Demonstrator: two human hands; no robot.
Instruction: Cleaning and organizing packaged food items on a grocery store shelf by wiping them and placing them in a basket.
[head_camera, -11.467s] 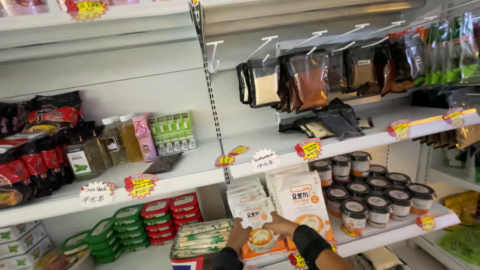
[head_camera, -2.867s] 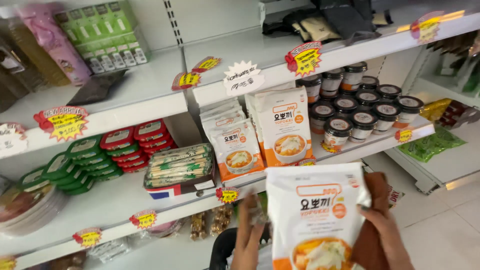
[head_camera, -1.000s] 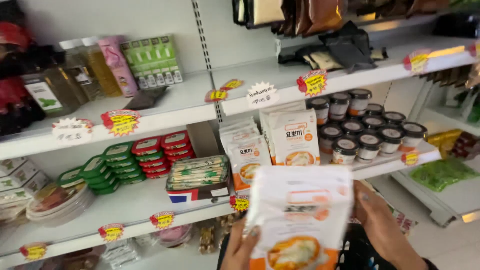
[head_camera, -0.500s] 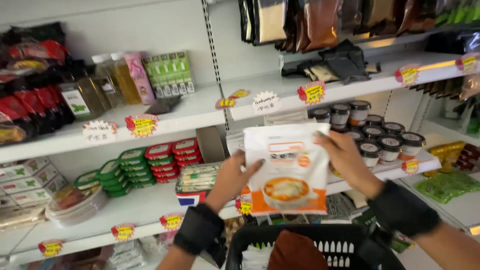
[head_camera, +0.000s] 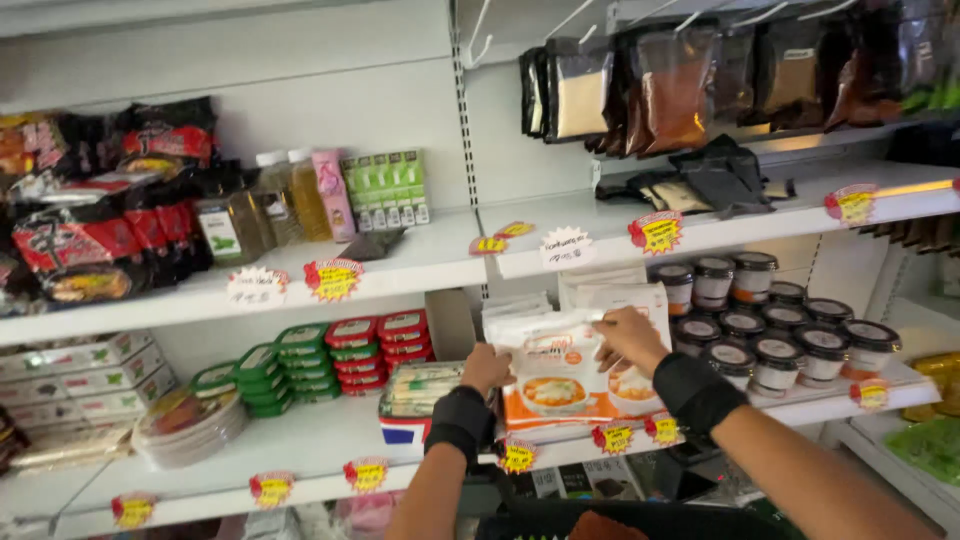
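both hands clamped on white-and-orange food pouch, left hand at its left edge, right hand on top right, pouch upright at shelf front edge beside lidded cups

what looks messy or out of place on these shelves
On the upper right shelf, a heap of dark pouches lies slumped flat under the hanging bags. A small dark packet also lies flat before the green boxes.
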